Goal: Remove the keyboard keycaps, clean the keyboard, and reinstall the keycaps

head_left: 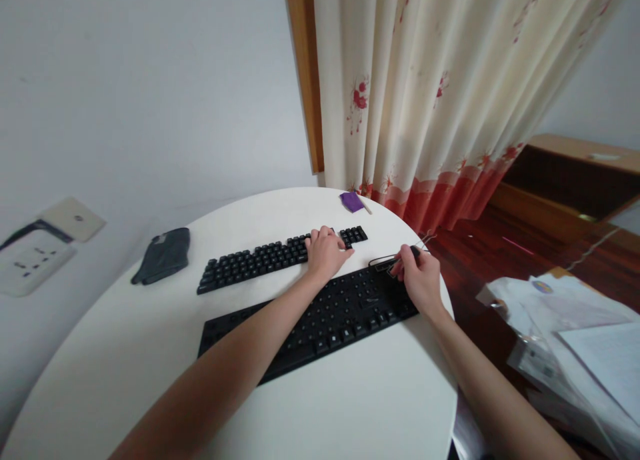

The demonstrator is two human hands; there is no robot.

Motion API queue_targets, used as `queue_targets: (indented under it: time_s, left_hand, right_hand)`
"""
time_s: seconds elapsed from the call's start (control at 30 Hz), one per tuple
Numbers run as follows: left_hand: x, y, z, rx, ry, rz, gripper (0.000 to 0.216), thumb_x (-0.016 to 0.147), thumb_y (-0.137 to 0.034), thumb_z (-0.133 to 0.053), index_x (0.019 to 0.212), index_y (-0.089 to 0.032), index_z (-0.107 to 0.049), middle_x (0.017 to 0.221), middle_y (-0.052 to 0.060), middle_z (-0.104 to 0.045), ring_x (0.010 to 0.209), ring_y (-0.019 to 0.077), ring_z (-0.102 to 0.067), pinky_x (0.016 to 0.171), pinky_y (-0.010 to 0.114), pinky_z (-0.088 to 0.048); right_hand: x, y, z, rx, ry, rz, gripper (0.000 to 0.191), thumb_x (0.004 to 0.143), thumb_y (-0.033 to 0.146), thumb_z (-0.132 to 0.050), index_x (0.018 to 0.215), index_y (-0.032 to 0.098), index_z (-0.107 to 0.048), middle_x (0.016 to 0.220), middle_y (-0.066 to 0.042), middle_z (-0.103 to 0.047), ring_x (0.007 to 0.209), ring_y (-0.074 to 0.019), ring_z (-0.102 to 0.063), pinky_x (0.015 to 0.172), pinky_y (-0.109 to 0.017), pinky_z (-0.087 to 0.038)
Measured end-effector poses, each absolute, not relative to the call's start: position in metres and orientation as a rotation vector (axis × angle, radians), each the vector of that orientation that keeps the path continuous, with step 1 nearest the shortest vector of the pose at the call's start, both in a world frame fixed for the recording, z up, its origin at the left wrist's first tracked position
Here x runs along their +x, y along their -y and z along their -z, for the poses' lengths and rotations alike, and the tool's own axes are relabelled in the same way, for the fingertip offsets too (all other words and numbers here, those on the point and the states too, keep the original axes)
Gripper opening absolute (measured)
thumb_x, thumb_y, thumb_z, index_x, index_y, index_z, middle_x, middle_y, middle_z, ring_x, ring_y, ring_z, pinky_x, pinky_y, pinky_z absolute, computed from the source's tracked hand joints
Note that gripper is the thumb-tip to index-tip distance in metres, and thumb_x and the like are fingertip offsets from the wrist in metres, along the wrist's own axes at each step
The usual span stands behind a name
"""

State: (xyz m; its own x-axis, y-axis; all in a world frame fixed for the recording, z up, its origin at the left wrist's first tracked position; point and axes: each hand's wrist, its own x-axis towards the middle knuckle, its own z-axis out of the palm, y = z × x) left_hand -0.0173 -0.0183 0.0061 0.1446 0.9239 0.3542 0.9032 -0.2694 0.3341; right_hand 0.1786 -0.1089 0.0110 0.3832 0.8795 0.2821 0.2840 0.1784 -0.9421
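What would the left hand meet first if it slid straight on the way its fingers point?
Probably the small separate block of black keys just beyond the fingertips of the left hand; the purple object lies farther, though depth is unclear.

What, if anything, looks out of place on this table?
The near keyboard seems to lack most keycaps; rows of loose-looking keycaps lie behind it under the left hand. The right hand holds a wire tool.

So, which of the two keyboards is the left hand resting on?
The farther keyboard, narrower; the left hand lies on its right part. The right hand holds a wire tool at the nearer keyboard.
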Motion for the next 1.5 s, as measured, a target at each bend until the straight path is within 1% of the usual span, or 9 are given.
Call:
queue_targets:
  time_s: [0.27,0.43,0.7,0.9,1.0,1.17,1.27,1.37,1.5]
  left_hand:
    - [-0.014,0.025,-0.012,2.401,-1.784,-0.839,0.03,0.077,-0.041,-0.077,0.061,-0.021,-0.062,0.099,0.006,-0.058,0.102,0.0278,-0.047,0.09,0.044,-0.038]
    - [-0.011,0.026,-0.015,2.457,-1.698,-0.952,0.033,0.088,-0.029,-0.064,0.058,-0.02,-0.054,0.098,0.005,-0.059,0.101,0.0249,-0.048,0.088,0.042,-0.039]
    - [-0.011,0.023,-0.012,2.441,-1.68,-0.979,0.031,0.088,-0.027,-0.063,0.059,-0.02,-0.054,0.097,0.005,-0.06,0.1,0.0247,-0.049,0.089,0.042,-0.039]
    - [-0.011,0.023,-0.011,2.436,-1.655,-0.985,0.031,0.088,-0.026,-0.061,0.059,-0.019,-0.054,0.096,0.005,-0.06,0.099,0.0243,-0.049,0.088,0.041,-0.039]
    - [-0.011,0.024,-0.012,2.428,-1.657,-0.98,0.031,0.088,-0.026,-0.061,0.059,-0.019,-0.054,0.096,0.005,-0.06,0.1,0.0239,-0.049,0.089,0.041,-0.039]
    - [-0.011,0.024,-0.012,2.42,-1.645,-0.998,0.032,0.088,-0.026,-0.062,0.058,-0.02,-0.053,0.094,0.004,-0.06,0.099,0.0234,-0.049,0.089,0.041,-0.039]
    - [-0.01,0.023,-0.012,2.425,-1.588,-1.025,0.032,0.088,-0.026,-0.062,0.058,-0.02,-0.053,0.092,0.004,-0.061,0.097,0.0223,-0.05,0.09,0.04,-0.04]
    - [-0.01,0.023,-0.014,2.453,-1.377,-1.067,0.026,0.091,-0.027,-0.058,0.066,-0.021,-0.059,0.09,0.003,-0.063,0.094,0.0205,-0.053,0.092,0.037,-0.042]
    - [-0.006,0.03,-0.021,2.448,-0.947,-1.023,0.021,0.097,-0.028,-0.049,0.089,-0.021,-0.067,0.095,0.004,-0.068,0.095,0.0183,-0.059,0.097,0.036,-0.043]
  right_hand:
    - [0.213,0.126,-0.02,-1.282,1.163,-0.733,0.044,0.091,0.057,-0.054,0.081,0.016,-0.065,0.066,-0.003,-0.064,0.052,-0.0132,-0.052,0.046,-0.025,-0.038]
    - [0.223,0.141,-0.021,-1.493,1.384,-0.486,0.043,0.094,0.05,-0.05,0.081,0.015,-0.07,0.055,0.002,-0.051,0.05,-0.0123,-0.044,0.048,-0.025,-0.031]
    - [0.21,0.154,-0.015,-1.574,1.56,-0.386,0.041,0.095,0.045,-0.049,0.078,0.015,-0.072,0.065,-0.005,-0.068,0.058,-0.0189,-0.059,0.055,-0.027,-0.039]
    - [0.198,0.164,-0.009,-1.626,1.672,-0.248,0.042,0.097,0.045,-0.046,0.063,0.021,-0.055,0.055,-0.004,-0.059,0.049,-0.0165,-0.05,0.05,-0.029,-0.032]
    - [0.198,0.165,-0.008,-1.645,1.758,-0.141,0.041,0.097,0.045,-0.046,0.063,0.023,-0.052,0.058,-0.005,-0.06,0.048,-0.0165,-0.049,0.051,-0.03,-0.032]
    - [0.209,0.157,-0.006,-1.654,1.603,-0.349,0.044,0.097,0.05,-0.043,0.069,0.02,-0.061,0.058,-0.005,-0.063,0.053,-0.0193,-0.058,0.055,-0.029,-0.038]
    - [0.216,0.151,-0.003,-1.635,1.464,-0.502,0.049,0.096,0.054,-0.045,0.069,0.018,-0.064,0.054,-0.004,-0.061,0.05,-0.0185,-0.056,0.053,-0.028,-0.039]
    - [0.219,0.145,-0.003,-1.586,1.348,-0.59,0.049,0.094,0.056,-0.047,0.072,0.016,-0.066,0.054,-0.003,-0.061,0.048,-0.0168,-0.054,0.049,-0.027,-0.037]
    - [0.209,0.131,-0.014,-1.5,1.277,-0.532,0.046,0.093,0.056,-0.05,0.079,0.016,-0.068,0.06,-0.004,-0.065,0.051,-0.016,-0.054,0.049,-0.026,-0.037]
